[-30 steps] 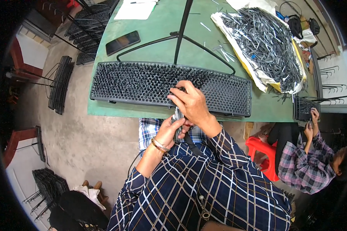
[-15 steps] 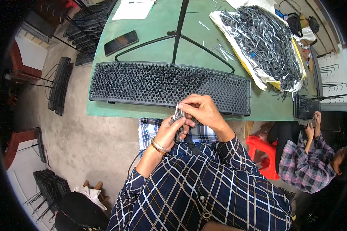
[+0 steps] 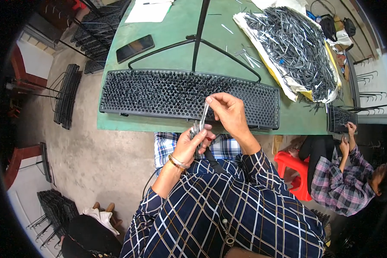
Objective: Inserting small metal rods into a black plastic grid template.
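Note:
My left hand (image 3: pixel 185 148) is closed round a bundle of thin grey metal pins (image 3: pixel 196 130) at the table's front edge. Between thumb and fingertips my right hand (image 3: pixel 232 115) pinches the top of one slim, shiny metal pin (image 3: pixel 204 112), whose lower end still meets the bundle. Just beyond both hands lies a long black rack (image 3: pixel 146 94) full of round holes. Dark pieces fill its left and middle holes, while the holes at its right look bare. Part of the rack is hidden behind my right hand.
The rack's thin black hanger frame (image 3: pixel 196 51) reaches back over the green table (image 3: pixel 219 36). A phone (image 3: pixel 135 47) lies back left; an open sack of metal pins (image 3: pixel 288 47) sits at the right. Beside a red stool (image 3: pixel 294 172), another person (image 3: pixel 342 185) works at a similar rack (image 3: pixel 342 119).
My right hand has risen away from the left, drawing one metal pin up out of the bundle. My left hand has barely moved. The other person's hand has shifted slightly toward their rack.

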